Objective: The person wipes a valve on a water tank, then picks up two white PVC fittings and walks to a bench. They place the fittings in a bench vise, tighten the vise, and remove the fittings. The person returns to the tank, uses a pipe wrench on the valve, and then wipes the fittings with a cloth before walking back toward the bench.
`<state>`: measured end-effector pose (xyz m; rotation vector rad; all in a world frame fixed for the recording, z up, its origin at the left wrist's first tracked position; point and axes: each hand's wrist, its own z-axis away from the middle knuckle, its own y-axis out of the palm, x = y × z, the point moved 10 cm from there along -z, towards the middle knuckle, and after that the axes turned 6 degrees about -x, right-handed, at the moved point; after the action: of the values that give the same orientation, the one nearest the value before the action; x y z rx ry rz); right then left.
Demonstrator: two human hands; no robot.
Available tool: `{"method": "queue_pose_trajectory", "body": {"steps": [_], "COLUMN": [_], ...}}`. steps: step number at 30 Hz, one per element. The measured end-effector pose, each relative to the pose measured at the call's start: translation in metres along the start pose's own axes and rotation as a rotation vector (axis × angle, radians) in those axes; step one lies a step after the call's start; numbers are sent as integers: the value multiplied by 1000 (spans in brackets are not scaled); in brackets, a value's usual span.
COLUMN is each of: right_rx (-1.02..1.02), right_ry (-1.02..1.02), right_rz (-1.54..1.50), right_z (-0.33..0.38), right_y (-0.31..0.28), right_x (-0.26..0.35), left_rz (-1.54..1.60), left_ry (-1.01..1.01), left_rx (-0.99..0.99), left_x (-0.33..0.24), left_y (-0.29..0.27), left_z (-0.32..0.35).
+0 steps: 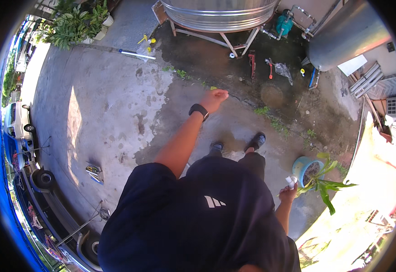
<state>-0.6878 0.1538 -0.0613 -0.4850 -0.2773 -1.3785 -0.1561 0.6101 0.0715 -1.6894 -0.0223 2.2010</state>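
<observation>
Holding white piece (291,182) | right grip (288,195) near pot rim (297,168) | wide concrete (107,113) leftward

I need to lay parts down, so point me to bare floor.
Widest bare concrete: between the white pipe and tool cluster, left of the left hand. Crowded: before the round tank, with red tools and a plastic bag; and by the turquoise pot, near the right hand.
</observation>
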Motion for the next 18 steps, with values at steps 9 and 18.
{"method": "queue_pose_trajectory", "body": {"steps": [9, 18], "right_rx": [107, 450], "right_ry": [-48, -522], "right_rz": [275, 1208], "right_z": [-61, 50], "right_y": [178, 490], "right_x": [190, 198], "left_rz": [-1065, -426], "left_ry": [-596, -672], "left_rx": [140, -392], "left_x": [228, 164], "left_y": [47, -18], "left_z": [90, 73]}}
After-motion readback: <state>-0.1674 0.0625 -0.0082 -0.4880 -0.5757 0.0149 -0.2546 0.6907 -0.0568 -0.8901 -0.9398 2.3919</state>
